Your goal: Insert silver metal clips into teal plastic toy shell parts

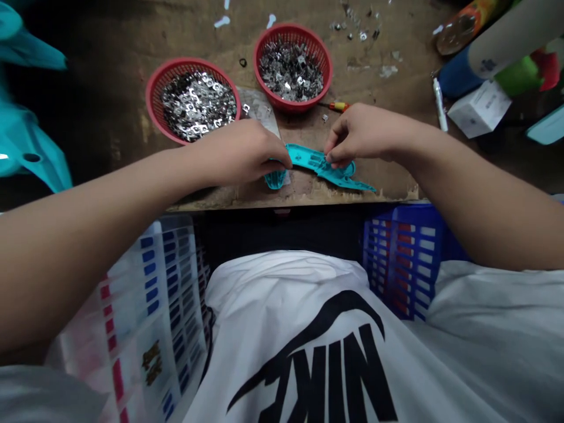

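A teal plastic part (pixel 319 164) is held over the wooden counter (pixel 299 14), near its front edge, and is being handled with both hands. One end is wrapped by the curled fingers (pixel 277 158) of the left hand (pixel 233 154), while the middle is pinched narrowly by the fingers (pixel 331 154) of the right hand (pixel 365 132). Recessed slots are seen along its face. Behind it, two red baskets (pixel 291 29) of small metal clips (pixel 198 106) are set, with a small screwdriver (pixel 339 106) lying beside one.

My left hand (pixel 233 154) reaches in from nine o'clock and my right hand (pixel 365 134) from three, fingers curled down, pinching.
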Motion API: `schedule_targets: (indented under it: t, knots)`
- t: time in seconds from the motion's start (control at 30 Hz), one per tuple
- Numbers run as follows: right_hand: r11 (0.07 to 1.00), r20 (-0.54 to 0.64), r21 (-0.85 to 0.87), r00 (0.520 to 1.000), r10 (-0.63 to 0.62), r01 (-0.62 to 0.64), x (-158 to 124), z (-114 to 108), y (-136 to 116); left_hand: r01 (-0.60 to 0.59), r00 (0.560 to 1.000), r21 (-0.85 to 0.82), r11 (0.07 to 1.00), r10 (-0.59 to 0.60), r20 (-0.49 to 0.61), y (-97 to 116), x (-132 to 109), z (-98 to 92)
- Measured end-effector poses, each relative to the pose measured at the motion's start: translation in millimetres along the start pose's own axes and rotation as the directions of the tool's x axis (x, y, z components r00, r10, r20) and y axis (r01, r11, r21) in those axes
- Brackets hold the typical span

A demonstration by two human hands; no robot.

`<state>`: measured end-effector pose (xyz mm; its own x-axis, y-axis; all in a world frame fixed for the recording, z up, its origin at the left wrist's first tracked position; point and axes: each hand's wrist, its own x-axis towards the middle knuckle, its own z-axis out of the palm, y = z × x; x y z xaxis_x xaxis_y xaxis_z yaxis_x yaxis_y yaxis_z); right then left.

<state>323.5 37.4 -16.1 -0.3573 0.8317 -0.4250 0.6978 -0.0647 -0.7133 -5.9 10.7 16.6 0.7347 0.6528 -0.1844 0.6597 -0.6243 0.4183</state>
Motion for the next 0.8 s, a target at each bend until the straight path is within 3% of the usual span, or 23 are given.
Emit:
schedule_targets:
  t: [0.1, 0.2, 0.27, 0.33, 0.4, 0.5, 0.67, 0.73, 0.8]
  knots:
    - [0.999, -0.020, 0.036, 1.000, 0.001, -0.001, 4, 3, 2, -0.042, 0.999, -0.188, 0.981, 0.040, -0.014, -1, 2, -7.5]
    - [0.997, -0.057, 0.074, 0.998, -0.027, 0.031, 8, 4, 4, 0.009, 0.997, -0.282, 0.959, -0.031, -0.072, 5, 1, -19.1]
    - [0.997, 0.000, 0.070, 1.000, -0.019, 0.019, 10, 3, 5, 0.069, 0.993, -0.282, 0.957, -0.092, -0.070, 10, -1, -29.4]
    - [0.998, 0.048, 0.065, 0.999, 0.009, -0.012, 11, 2, 5, 0.146, 0.985, -0.168, 0.975, -0.159, -0.068, 11, -6, -43.1]
    - [0.996, 0.042, 0.076, 0.999, 0.033, -0.036, 12, 1, 3, 0.243, 0.967, 0.049, 0.969, -0.238, -0.086, 8, -14, -59.3]
    - [0.996, 0.025, 0.054, 0.998, 0.064, -0.065, 8, 3, -8, 0.404, 0.915, 0.270, 0.874, -0.382, -0.134, -3, -26, -81.0]
    - [0.955, 0.045, -0.219, 0.976, 0.214, -0.199, -13, 5, -53, 0.618, 0.785, 0.291, 0.730, -0.596, -0.171, -29, -32, -96.6]
    - [0.922, 0.022, -0.334, 0.977, 0.214, -0.194, -21, 6, -68, 0.621, 0.778, 0.296, 0.726, -0.617, -0.120, -38, -31, -99.0]
    - [0.889, 0.002, -0.428, 0.984, 0.181, -0.162, -25, 9, -75, 0.583, 0.804, 0.306, 0.752, -0.589, -0.086, -45, -30, -100.3]
